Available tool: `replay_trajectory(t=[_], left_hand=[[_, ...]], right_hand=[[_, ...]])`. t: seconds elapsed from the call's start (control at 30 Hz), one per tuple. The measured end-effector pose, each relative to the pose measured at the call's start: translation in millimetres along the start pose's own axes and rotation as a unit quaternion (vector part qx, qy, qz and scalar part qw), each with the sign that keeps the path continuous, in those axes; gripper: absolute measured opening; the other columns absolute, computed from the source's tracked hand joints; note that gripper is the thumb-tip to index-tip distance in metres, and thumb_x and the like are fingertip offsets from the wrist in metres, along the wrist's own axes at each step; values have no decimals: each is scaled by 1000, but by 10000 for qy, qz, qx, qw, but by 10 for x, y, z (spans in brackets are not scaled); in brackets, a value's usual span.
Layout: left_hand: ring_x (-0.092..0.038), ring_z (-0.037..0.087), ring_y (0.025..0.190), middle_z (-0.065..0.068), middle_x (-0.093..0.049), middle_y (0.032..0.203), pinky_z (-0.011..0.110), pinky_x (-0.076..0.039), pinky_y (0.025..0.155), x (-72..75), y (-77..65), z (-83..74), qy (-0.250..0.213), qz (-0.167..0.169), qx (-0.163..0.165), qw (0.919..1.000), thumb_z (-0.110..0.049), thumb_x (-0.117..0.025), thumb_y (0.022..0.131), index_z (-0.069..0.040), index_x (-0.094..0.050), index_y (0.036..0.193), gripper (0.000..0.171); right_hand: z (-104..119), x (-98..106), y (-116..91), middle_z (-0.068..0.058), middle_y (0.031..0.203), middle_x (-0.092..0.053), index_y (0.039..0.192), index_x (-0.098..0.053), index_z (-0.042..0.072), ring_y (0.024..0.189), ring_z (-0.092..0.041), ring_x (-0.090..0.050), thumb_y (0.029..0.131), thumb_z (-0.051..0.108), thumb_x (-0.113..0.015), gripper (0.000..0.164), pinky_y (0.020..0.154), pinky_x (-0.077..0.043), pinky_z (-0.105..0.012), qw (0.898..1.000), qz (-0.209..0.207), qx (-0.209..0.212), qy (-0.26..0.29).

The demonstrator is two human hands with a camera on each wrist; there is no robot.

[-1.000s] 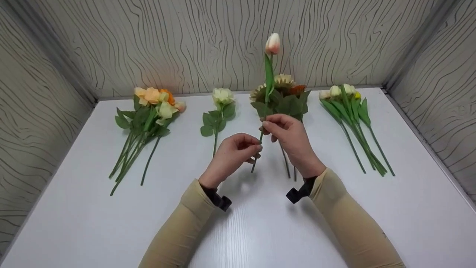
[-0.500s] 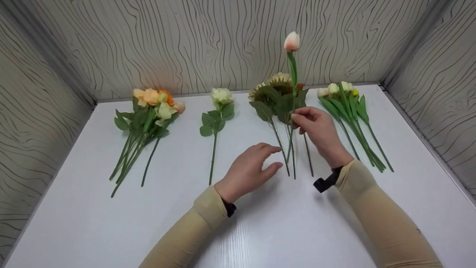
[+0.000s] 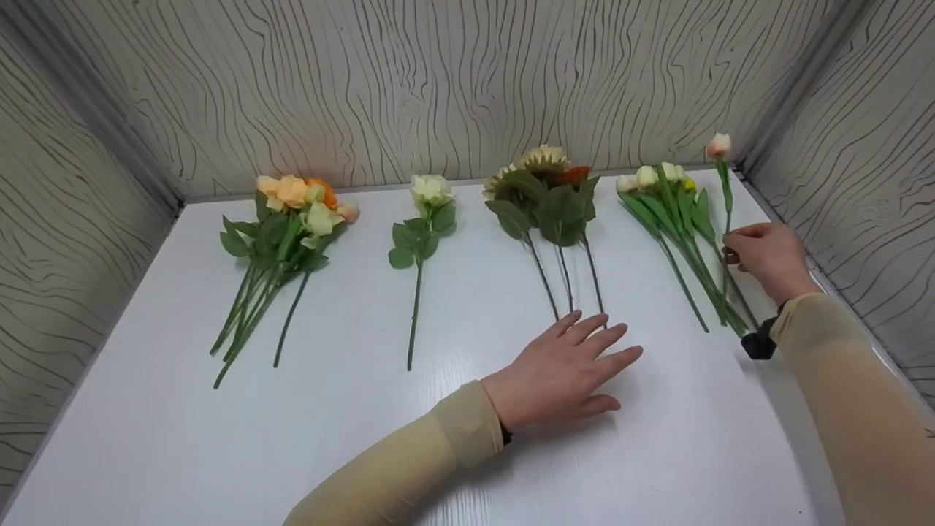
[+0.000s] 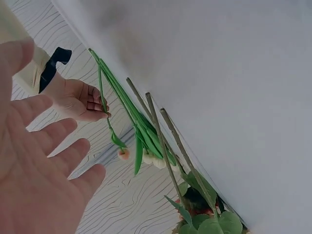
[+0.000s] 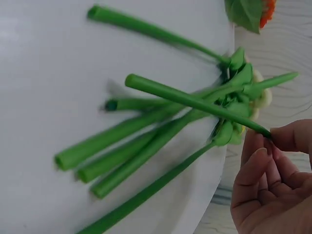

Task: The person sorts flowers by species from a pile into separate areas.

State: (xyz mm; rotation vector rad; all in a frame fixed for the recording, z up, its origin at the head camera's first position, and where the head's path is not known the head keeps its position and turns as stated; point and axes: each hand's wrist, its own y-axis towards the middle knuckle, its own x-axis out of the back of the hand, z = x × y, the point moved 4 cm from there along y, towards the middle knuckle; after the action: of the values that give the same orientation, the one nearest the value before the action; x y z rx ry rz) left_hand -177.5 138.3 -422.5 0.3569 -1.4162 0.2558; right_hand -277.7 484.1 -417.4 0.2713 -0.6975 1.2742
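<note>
My right hand [image 3: 771, 256] pinches the green stem of a pink-and-white tulip [image 3: 719, 146] between thumb and fingers. The tulip's head points up and away, beside the right-hand bunch of tulips [image 3: 676, 212]. In the right wrist view the held stem [image 5: 195, 103] crosses over the bunch's stems, its cut end toward the camera. My left hand [image 3: 566, 372] holds nothing; its fingers are spread, palm down, over the lower ends of the sunflower stems [image 3: 566, 281]. The left wrist view shows the same hand [image 4: 44, 146] with its fingers apart.
At the far left lies a mixed bunch of peach, orange and pale flowers [image 3: 292, 212]. A single white rose [image 3: 431, 191] lies left of the sunflowers [image 3: 546, 179]. Wood-grain panels [image 3: 438, 88] enclose the white table [image 3: 329, 438] at the back and sides.
The left hand let go of the tulip stem, moved right and spread its fingers. The right hand carried the tulip rightward from above the sunflowers to the tulip bunch.
</note>
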Motion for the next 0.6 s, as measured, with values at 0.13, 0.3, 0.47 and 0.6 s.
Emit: replay_trajectory(t=[0.13,0.3,0.47,0.6], left_hand=[[-28,24,151,3,-34,164,42,-20,123,-21,8,-42,67,-30,-72,9999,-62,-47,103,-26,-32,161,70],[-29,24,150,3,-35,163,41,-23,122,-33,-29,-34,64,-45,-49,10000,-62,-48,102,-26,-35,160,69],[-28,24,151,3,-35,163,42,-22,123,-44,-87,10,-43,6,23,10000,-60,-49,102,-25,-35,160,69],[-28,24,151,3,-36,163,43,-21,123,-40,-122,55,-18,20,52,10000,-59,-49,103,-25,-36,160,68]], right_hand=[[-173,48,59,0,95,-68,134,-54,-9,85,-10,-64,104,34,-54,53,75,-56,-27,9993,91,-316,-170],[-223,65,96,-1,84,-68,128,-59,-12,78,-16,-61,102,28,-52,49,66,-52,-31,9954,-39,-320,-900],[-212,54,97,-12,91,-68,127,-58,-14,84,-25,-60,103,26,-50,47,67,-49,-35,9915,-108,-166,-1288],[-217,34,82,-16,99,-67,130,-56,-14,91,-29,-59,104,29,-48,51,71,-50,-38,9919,-92,-188,-1254]])
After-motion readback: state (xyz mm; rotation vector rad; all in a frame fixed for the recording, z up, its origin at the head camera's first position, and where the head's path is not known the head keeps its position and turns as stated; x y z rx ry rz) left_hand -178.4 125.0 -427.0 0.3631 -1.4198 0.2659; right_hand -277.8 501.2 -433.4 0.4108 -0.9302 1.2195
